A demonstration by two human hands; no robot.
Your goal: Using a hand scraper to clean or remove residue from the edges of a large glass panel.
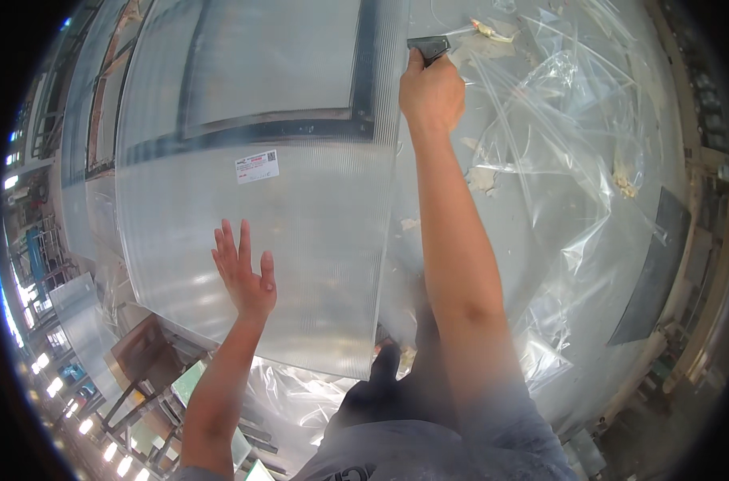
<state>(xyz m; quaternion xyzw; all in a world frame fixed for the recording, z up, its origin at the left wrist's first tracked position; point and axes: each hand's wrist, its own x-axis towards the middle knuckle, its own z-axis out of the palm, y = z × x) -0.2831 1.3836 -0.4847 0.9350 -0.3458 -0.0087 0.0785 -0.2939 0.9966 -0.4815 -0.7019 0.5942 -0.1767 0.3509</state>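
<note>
A large translucent ribbed plastic sheet [300,224] lies flat in front of me, with a dark rectangular frame showing through it and a white label [257,166] stuck near its middle. My left hand [244,272] rests flat on the sheet, fingers spread, holding nothing. My right hand [431,92] reaches far along the sheet's right edge and grips a small dark hand tool [429,46] at that edge.
Crumpled clear plastic film [565,160] covers the grey floor on the right. A dark flat strip [652,272] lies at the far right. Metal stands and glass panels [140,361] sit at the lower left. My dark shoe [380,377] shows below the sheet.
</note>
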